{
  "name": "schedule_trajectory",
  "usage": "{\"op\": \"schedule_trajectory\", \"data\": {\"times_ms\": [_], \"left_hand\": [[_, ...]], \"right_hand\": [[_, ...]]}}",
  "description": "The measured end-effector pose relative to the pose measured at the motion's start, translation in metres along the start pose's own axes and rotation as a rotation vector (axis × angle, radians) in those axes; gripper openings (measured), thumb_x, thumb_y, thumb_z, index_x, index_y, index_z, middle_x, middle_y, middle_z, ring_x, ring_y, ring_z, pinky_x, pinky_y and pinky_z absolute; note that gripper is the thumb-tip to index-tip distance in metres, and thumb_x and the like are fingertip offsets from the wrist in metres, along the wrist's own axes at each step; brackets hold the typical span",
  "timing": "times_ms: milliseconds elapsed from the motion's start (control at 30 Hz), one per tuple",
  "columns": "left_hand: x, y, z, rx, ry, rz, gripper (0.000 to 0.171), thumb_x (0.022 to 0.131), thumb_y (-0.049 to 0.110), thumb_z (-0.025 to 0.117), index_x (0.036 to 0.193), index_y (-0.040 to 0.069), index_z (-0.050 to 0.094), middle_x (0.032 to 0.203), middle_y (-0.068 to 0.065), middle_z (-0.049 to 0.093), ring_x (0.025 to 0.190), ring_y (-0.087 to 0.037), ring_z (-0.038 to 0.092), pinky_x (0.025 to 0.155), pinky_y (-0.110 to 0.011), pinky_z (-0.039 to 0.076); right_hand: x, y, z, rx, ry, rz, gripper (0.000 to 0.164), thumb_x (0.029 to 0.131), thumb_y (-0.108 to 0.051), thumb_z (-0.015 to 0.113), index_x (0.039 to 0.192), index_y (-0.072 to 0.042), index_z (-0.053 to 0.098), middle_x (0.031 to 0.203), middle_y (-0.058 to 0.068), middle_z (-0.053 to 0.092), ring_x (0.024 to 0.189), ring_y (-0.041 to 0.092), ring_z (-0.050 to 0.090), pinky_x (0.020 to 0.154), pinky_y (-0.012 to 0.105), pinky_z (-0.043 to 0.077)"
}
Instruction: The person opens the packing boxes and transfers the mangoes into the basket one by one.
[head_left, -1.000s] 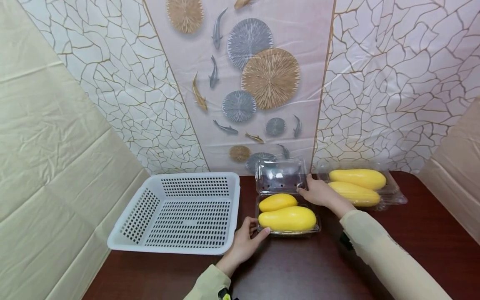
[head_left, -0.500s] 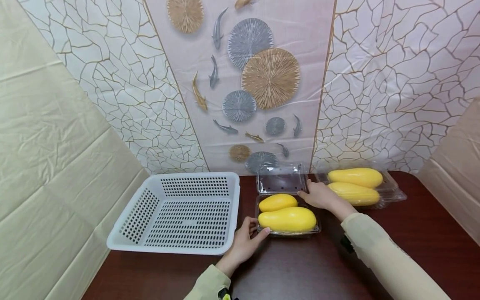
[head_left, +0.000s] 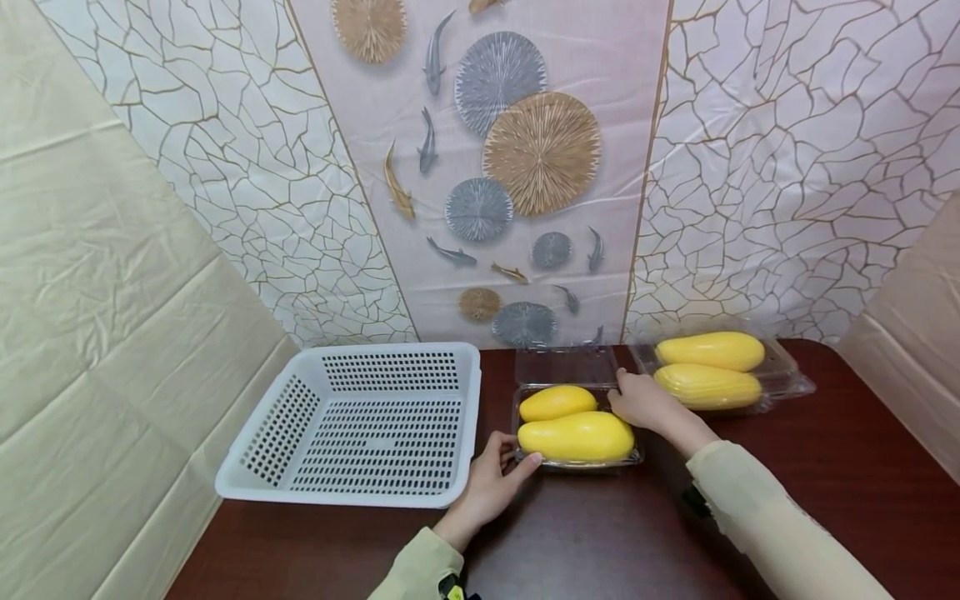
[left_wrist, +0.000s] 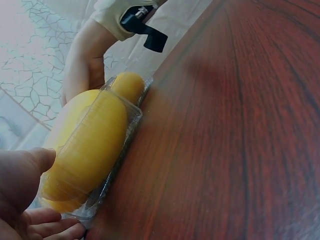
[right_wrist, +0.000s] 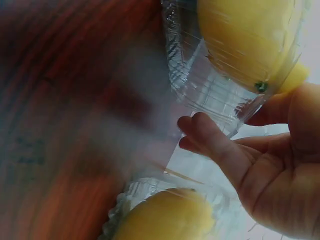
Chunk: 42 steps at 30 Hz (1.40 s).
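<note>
A clear plastic clamshell box [head_left: 577, 464] sits open on the table, its lid [head_left: 566, 367] folded back toward the wall. Inside lie two yellow, papaya-like fruits, a smaller one [head_left: 558, 402] behind a larger one [head_left: 576, 437]. My left hand [head_left: 487, 487] holds the front left corner of the box, thumb at the front rim and fingers along the left side. At the back right corner, near the hinge, is my right hand [head_left: 647, 402]. In the right wrist view, the right fingers [right_wrist: 210, 135] are loosely bent beside the box's end wall; their exact contact is unclear.
To the left stands a white perforated plastic basket [head_left: 375, 500]. Behind my right hand, a second clear box [head_left: 787, 385] holds two more yellow fruits [head_left: 708, 371]. The dark red wooden table [head_left: 585, 533] meets a patterned wall cloth [head_left: 480, 275] at the back.
The lid has tipped back from upright to nearly flat behind the box. My right hand has come off the lid and moved slightly down and right. My left hand stays put.
</note>
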<state>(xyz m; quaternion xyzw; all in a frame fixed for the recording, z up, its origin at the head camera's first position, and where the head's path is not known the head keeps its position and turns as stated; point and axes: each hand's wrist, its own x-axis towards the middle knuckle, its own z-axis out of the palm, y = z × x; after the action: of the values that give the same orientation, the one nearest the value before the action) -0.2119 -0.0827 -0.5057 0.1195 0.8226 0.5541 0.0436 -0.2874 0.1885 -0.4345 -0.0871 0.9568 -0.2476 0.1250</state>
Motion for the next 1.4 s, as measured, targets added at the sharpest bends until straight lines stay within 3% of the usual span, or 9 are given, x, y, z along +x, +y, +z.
{"op": "schedule_trajectory", "data": {"times_ms": [133, 233, 300, 400, 433, 600, 967, 1200, 1400], "left_hand": [[0.000, 0.001, -0.001, 0.011, 0.000, 0.004, 0.044, 0.098, 0.039, 0.066, 0.123, 0.006, 0.052, 0.130, -0.017, 0.059, 0.126, -0.035, 0.057, 0.105, -0.050, 0.045], [0.000, 0.002, -0.002, 0.015, 0.002, 0.008, 0.043, 0.098, 0.038, 0.067, 0.123, 0.006, 0.052, 0.130, -0.017, 0.059, 0.126, -0.035, 0.057, 0.105, -0.049, 0.045], [0.001, 0.002, -0.002, 0.014, 0.002, 0.011, 0.043, 0.098, 0.037, 0.067, 0.123, 0.005, 0.052, 0.130, -0.017, 0.059, 0.126, -0.035, 0.057, 0.105, -0.049, 0.045], [0.000, 0.003, -0.002, 0.012, -0.001, 0.008, 0.044, 0.098, 0.038, 0.066, 0.123, 0.005, 0.052, 0.130, -0.018, 0.059, 0.127, -0.035, 0.057, 0.105, -0.049, 0.045], [0.000, 0.003, -0.003, 0.013, -0.003, 0.004, 0.044, 0.098, 0.039, 0.066, 0.123, 0.006, 0.052, 0.130, -0.018, 0.059, 0.127, -0.035, 0.056, 0.105, -0.050, 0.045], [-0.003, 0.003, -0.003, 0.026, -0.007, 0.017, 0.043, 0.099, 0.038, 0.065, 0.124, 0.005, 0.052, 0.130, -0.019, 0.059, 0.127, -0.036, 0.057, 0.104, -0.050, 0.046], [-0.003, 0.006, -0.003, 0.021, -0.013, 0.045, 0.043, 0.099, 0.033, 0.066, 0.125, 0.002, 0.051, 0.130, -0.021, 0.059, 0.126, -0.037, 0.057, 0.104, -0.052, 0.045], [-0.002, 0.006, 0.000, 0.032, 0.000, 0.058, 0.067, 0.099, 0.037, 0.066, 0.145, -0.002, 0.036, 0.142, -0.023, 0.049, 0.126, -0.036, 0.055, 0.104, -0.050, 0.046], [-0.003, 0.017, 0.004, 0.182, 0.068, 0.122, 0.078, 0.097, 0.037, 0.067, 0.153, -0.003, 0.029, 0.152, -0.024, 0.036, 0.137, -0.036, 0.042, 0.109, -0.053, 0.039]], "right_hand": [[-0.006, 0.005, 0.002, 0.031, 0.000, -0.032, 0.067, 0.107, -0.024, 0.041, 0.149, 0.022, 0.015, 0.063, 0.009, 0.054, 0.041, 0.008, 0.028, 0.045, 0.026, 0.034], [-0.013, 0.008, 0.003, 0.073, -0.003, -0.057, 0.070, 0.108, -0.027, 0.041, 0.150, 0.021, 0.012, 0.083, 0.024, 0.064, 0.047, 0.017, 0.043, 0.052, 0.033, 0.040], [-0.017, 0.011, 0.005, 0.109, 0.012, -0.070, 0.070, 0.108, -0.027, 0.041, 0.150, 0.020, 0.012, 0.114, 0.038, 0.061, 0.066, 0.028, 0.060, 0.064, 0.039, 0.047], [-0.021, 0.015, 0.008, 0.185, 0.010, -0.066, 0.070, 0.108, -0.027, 0.040, 0.152, 0.018, 0.009, 0.141, 0.043, 0.041, 0.082, 0.041, 0.058, 0.076, 0.047, 0.047], [-0.022, 0.016, 0.010, 0.209, 0.005, -0.066, 0.070, 0.108, -0.027, 0.040, 0.152, 0.017, 0.008, 0.149, 0.041, 0.031, 0.102, 0.044, 0.059, 0.084, 0.050, 0.047], [-0.028, 0.023, 0.018, 0.355, -0.056, -0.045, 0.069, 0.109, -0.025, 0.037, 0.155, 0.012, 0.000, 0.158, 0.036, 0.015, 0.141, 0.049, 0.031, 0.109, 0.062, 0.032], [-0.029, 0.028, 0.019, 0.469, -0.095, -0.051, 0.066, 0.110, -0.020, 0.036, 0.156, 0.010, 0.000, 0.154, 0.036, 0.028, 0.141, 0.050, 0.032, 0.109, 0.061, 0.035], [-0.032, 0.025, 0.017, 0.461, -0.075, -0.017, 0.066, 0.109, -0.022, 0.035, 0.155, 0.012, 0.001, 0.153, 0.037, 0.030, 0.141, 0.051, 0.029, 0.109, 0.062, 0.034], [-0.031, 0.025, 0.018, 0.447, -0.069, 0.004, 0.066, 0.109, -0.023, 0.035, 0.155, 0.012, 0.002, 0.154, 0.037, 0.027, 0.142, 0.051, 0.026, 0.112, 0.063, 0.028]]}}
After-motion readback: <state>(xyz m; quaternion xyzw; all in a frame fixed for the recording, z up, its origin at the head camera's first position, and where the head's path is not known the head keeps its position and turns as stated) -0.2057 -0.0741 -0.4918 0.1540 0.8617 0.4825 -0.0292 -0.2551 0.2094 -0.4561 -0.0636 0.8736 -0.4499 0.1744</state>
